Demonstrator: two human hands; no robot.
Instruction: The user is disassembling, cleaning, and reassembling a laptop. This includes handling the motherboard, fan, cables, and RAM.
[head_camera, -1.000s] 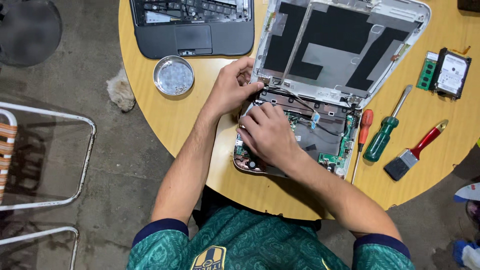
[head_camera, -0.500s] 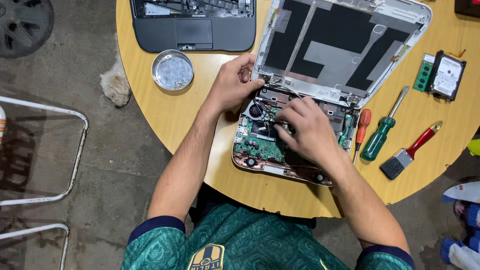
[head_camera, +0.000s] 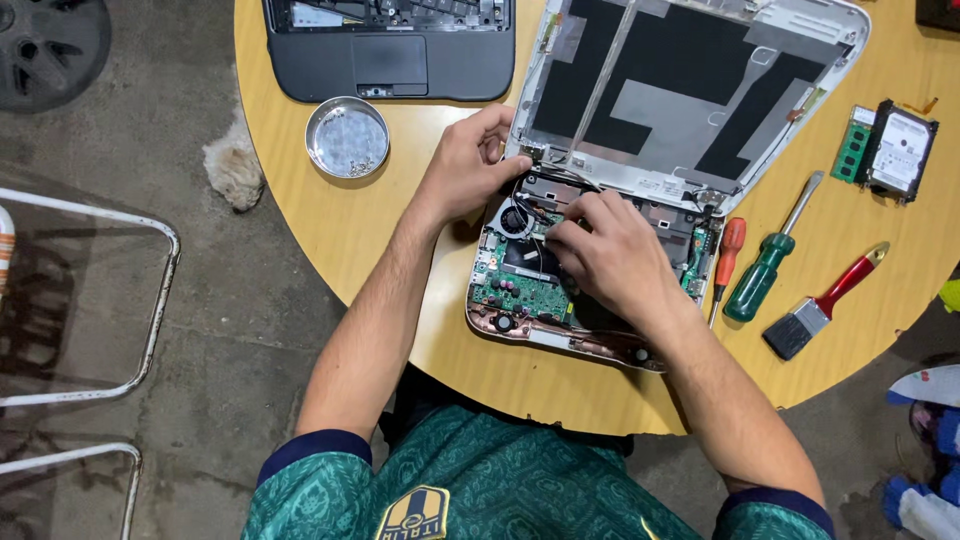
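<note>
Head view: left hand (head_camera: 468, 170) grips lid hinge corner (head_camera: 528, 155); right hand (head_camera: 600, 255) pinches cable over motherboard (head_camera: 520, 290).

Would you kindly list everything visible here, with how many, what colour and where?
Table: one, round, yellow wood, centre.
Opened laptop: one, green board exposed, lid tilted back, table centre.
Keyboard part: one, black, top edge.
Metal dish: one, silver, left of the laptop.
Screwdrivers: two, red and green, right of the laptop.
Brush: one, red handle, far right.
Memory card: one, green, upper right.
Hard drive: one, silver and black, beside it.
Chair frame: one, white metal, on the floor at left.
Wheel cover: one, dark, top left.
Left hand: on the hinge corner.
Right hand: fingers on the board.
</note>
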